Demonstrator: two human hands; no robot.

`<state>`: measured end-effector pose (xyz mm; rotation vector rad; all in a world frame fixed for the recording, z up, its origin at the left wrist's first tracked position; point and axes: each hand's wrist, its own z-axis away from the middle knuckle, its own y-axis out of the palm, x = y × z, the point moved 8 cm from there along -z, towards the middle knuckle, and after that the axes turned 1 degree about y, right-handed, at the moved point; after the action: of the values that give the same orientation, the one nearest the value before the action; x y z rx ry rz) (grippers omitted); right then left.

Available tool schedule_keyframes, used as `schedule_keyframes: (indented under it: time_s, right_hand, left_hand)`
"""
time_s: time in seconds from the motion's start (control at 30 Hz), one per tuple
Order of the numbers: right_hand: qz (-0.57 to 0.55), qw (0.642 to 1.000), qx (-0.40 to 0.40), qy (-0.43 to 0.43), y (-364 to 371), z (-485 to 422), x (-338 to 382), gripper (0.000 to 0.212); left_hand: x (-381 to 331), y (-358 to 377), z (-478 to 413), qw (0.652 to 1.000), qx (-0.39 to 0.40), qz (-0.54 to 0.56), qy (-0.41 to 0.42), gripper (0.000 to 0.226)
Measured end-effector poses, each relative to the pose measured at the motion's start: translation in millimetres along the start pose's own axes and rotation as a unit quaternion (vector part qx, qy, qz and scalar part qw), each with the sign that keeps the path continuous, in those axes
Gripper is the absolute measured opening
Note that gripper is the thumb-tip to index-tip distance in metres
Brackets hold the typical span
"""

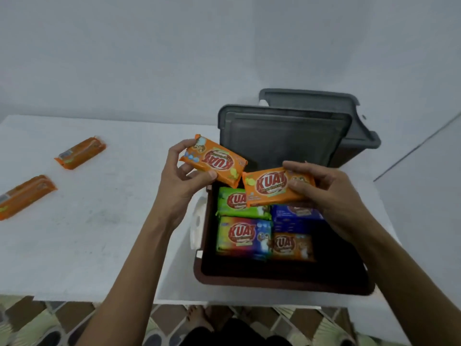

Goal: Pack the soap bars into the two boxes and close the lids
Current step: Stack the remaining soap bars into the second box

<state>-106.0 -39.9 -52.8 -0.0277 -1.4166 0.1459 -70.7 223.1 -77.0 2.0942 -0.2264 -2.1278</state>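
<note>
My left hand (183,176) grips an orange soap bar (215,162) above the back left corner of the near brown box (274,280). My right hand (321,191) holds a second orange soap bar (268,186) over the same box. Inside lie a green bar (237,206), a blue bar (296,218), a rainbow bar (243,237) and an orange bar (290,245). The box's grey lid (282,136) stands open behind it. A second grey box (359,143) with its lid up stands behind. Two more orange bars (81,152) (25,196) lie on the table's left.
The white table (99,233) ends at its front edge just before my arms; patterned floor tiles (37,320) and my feet show below. A pale wall rises behind the table. Something white (197,226) lies against the brown box's left side.
</note>
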Motion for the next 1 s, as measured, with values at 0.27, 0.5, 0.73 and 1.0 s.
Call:
schedule_keyframes:
  time_s: [0.27,0.5,0.73,1.0]
  right_hand:
    - [0.115,0.991,-0.018,0.062,-53,54,-34,0.028]
    - [0.222,0.971,0.018,0.087,-40,58,-64,0.033]
    - [0.275,0.956,0.016,0.095,-19,50,-81,0.036]
    - [0.495,0.865,0.036,0.067,-11,50,-86,0.028]
  left_hand:
    - [12,49,6,0.998,-0.030,-0.047,0.026,0.043]
    - [12,52,10,0.992,-0.034,-0.113,0.050,0.043]
    - [10,55,13,0.989,-0.037,-0.131,0.062,0.044]
    - [12,56,13,0.988,-0.029,-0.139,0.063,0.045]
